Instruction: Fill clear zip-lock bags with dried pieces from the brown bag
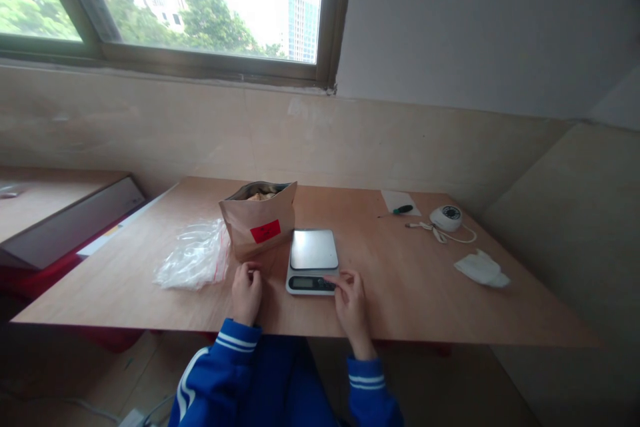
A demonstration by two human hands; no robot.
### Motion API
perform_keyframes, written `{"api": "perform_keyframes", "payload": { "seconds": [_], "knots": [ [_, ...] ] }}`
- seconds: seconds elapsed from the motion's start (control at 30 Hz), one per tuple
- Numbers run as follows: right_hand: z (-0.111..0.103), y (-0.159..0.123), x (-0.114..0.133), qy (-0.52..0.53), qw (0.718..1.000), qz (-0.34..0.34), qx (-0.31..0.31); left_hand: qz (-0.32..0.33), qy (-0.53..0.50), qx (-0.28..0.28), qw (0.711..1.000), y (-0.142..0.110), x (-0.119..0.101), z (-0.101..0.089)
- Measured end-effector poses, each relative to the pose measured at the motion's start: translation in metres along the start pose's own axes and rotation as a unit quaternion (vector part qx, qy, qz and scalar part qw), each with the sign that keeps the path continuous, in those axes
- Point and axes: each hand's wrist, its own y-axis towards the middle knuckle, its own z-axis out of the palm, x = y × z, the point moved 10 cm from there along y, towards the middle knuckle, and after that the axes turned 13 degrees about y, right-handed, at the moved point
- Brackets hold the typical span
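Observation:
A white kitchen scale with a steel plate (314, 249) and a small grey display (303, 283) lies on the table in front of me. My right hand (352, 307) is at its lower right corner, index finger stretched onto the buttons beside the display; it grips nothing. Left of the scale my left hand (247, 295) rests on the tabletop, fingers curled in, with nothing visible in them. Just beyond that hand stands a brown paper pouch (240, 230) with a red label, its top open and light brown pieces inside. Clear plastic zip bags (193, 255) lie to its left.
Toward the back right, a green-handled screwdriver (403, 209) lies partly on white paper (394, 199). Nearby are a white dome camera (446, 217) with its cable and a crumpled white tissue (482, 269). A wall and window border the wooden table (400, 307).

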Motion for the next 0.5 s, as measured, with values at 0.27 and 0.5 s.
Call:
{"api": "perform_keyframes", "payload": {
  "seconds": [0.27, 0.5],
  "knots": [
    [0.011, -0.001, 0.015, -0.161, 0.986, -0.007, 0.037, 0.0, -0.005, 0.008, 1.0, -0.001, 0.001, 0.002],
    [0.016, 0.007, 0.019, -0.189, 0.981, 0.013, 0.046, 0.006, 0.0, 0.008, 1.0, -0.001, -0.001, 0.003]
  ]
}}
